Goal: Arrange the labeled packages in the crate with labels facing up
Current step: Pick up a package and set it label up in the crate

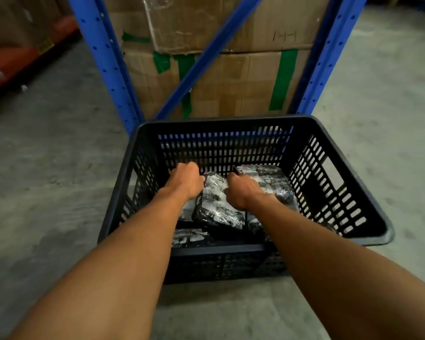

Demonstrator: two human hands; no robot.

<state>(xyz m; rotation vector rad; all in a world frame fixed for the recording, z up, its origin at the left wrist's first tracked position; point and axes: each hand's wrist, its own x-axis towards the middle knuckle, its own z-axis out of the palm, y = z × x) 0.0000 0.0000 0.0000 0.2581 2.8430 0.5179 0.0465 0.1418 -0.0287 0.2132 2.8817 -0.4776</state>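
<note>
Inside the dark slatted plastic crate (339,133), both hands down among shiny black-and-white plastic-wrapped packages. Left hand (185,179): fingers curled under and pressed together, tips hidden behind the knuckles, at the far left edge of the middle wrapped package (219,204); cannot tell whether actually gripping it. Right hand (243,191): fingers bent and closed, knuckles up, resting on the seam between the middle wrapped package and the far right wrapped package (265,177); fingertips hidden, grip unclear. Middle package lying roughly flat, tilted slightly, running from the far wall toward the near wall between the two wrists. Far right package against the back right corner, partly under the right wrist. Another wrapped package (189,238) low at the near left, just beside the left forearm, partly hidden by the near rim. More wrapping visible under the right forearm, too hidden to count. Labels not readable; glare on the wrap, cannot tell which faces are up. Bare forearms entering from bottom left and bottom right. Crate on grey concrete floor (47,192), touching or just in front of a blue perforated steel rack frame (103,57) with a diagonal brace. Behind the frame, stacked brown cardboard boxes with green tape strips (231,82).
</note>
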